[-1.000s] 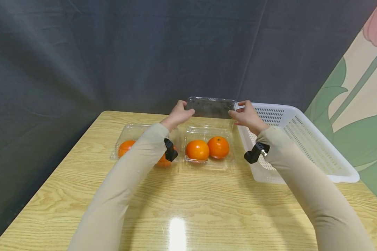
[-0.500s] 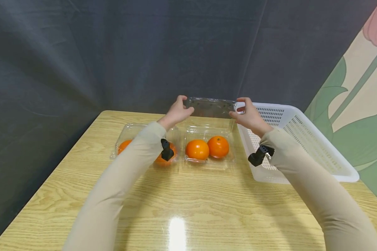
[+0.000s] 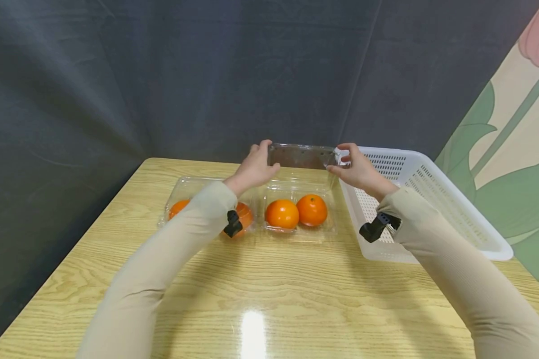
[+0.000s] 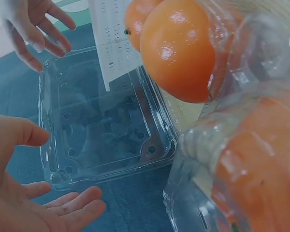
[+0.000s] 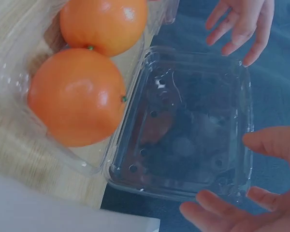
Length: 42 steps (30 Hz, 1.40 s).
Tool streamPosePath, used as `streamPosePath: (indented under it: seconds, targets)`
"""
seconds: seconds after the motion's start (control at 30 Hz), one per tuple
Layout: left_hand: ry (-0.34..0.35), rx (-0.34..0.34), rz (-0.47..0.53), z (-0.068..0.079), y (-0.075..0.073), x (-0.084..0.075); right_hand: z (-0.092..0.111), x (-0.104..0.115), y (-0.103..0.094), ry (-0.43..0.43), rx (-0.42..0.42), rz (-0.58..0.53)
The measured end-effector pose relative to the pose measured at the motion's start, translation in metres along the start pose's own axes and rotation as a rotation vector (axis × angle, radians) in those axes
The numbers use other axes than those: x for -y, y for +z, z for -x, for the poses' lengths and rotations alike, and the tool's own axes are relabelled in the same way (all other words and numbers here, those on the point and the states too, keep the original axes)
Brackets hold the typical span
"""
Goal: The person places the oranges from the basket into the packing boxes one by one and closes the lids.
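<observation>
A clear plastic clamshell box (image 3: 312,238) stands open on the wooden table, two oranges (image 3: 282,214) in its base. Its see-through lid (image 3: 302,155) is raised at the back, dotted with small holes. At the lid's left corner my left hand (image 3: 253,168) has the edge between thumb and fingers. My right hand (image 3: 360,170) does likewise at the right corner, thumb (image 5: 268,140) against the rim. A second clear box (image 3: 193,185) sits to the left with oranges (image 3: 244,214) inside, partly hidden by my left forearm.
A white perforated plastic basket (image 3: 435,219) stands on the right of the table (image 3: 296,294), close beside the open box. A dark curtain (image 3: 251,75) hangs behind the table's back edge. A flower-painted wall (image 3: 521,164) rises at the right.
The raised lid's top edge has dipped slightly and its panel looks more foreshortened. Both hands stay at its corners, while the forearms have spread a little outward. The oranges have not moved.
</observation>
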<state>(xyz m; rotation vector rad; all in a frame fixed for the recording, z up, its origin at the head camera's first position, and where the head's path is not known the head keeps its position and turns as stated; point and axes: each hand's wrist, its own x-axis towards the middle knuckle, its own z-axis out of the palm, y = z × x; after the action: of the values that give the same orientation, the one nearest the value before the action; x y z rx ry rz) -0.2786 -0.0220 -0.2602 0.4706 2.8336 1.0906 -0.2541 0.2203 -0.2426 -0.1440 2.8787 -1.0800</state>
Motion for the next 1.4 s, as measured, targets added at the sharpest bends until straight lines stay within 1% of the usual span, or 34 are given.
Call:
streamPosePath:
  seconds: [0.13, 0.27, 0.37, 0.47, 0.6, 0.67, 0.87, 1.1, 1.27, 1.4]
  targets:
    - [-0.002, 0.0, -0.03, 0.003, 0.002, 0.0, 0.004, 0.003, 0.001, 0.006, -0.002, 0.018]
    - [0.04, -0.012, -0.099, 0.006, 0.003, 0.0, 0.008, 0.005, 0.001, 0.005, 0.001, 0.05]
    - [0.072, -0.018, -0.14, 0.009, 0.003, 0.001, 0.011, 0.007, 0.001, -0.022, 0.008, 0.086]
    - [0.085, -0.02, -0.161, 0.01, 0.004, 0.002, 0.014, 0.009, 0.001, -0.063, 0.003, 0.147]
    - [0.087, -0.019, -0.161, 0.013, 0.004, 0.003, 0.018, 0.01, 0.002, -0.109, -0.017, 0.228]
    - [0.084, -0.016, -0.152, 0.014, 0.005, 0.003, 0.02, 0.011, 0.003, -0.122, -0.021, 0.247]
    - [0.1, -0.015, -0.155, 0.02, 0.006, 0.004, 0.026, 0.012, 0.004, -0.134, 0.005, 0.232]
    - [0.13, -0.015, -0.22, 0.027, 0.005, 0.005, 0.032, 0.012, 0.004, -0.142, 0.013, 0.238]
    - [0.132, -0.012, -0.245, 0.033, 0.004, 0.005, 0.036, 0.012, 0.005, -0.166, 0.001, 0.251]
    - [0.146, -0.01, -0.262, 0.037, 0.004, 0.005, 0.039, 0.011, 0.005, -0.197, -0.02, 0.286]
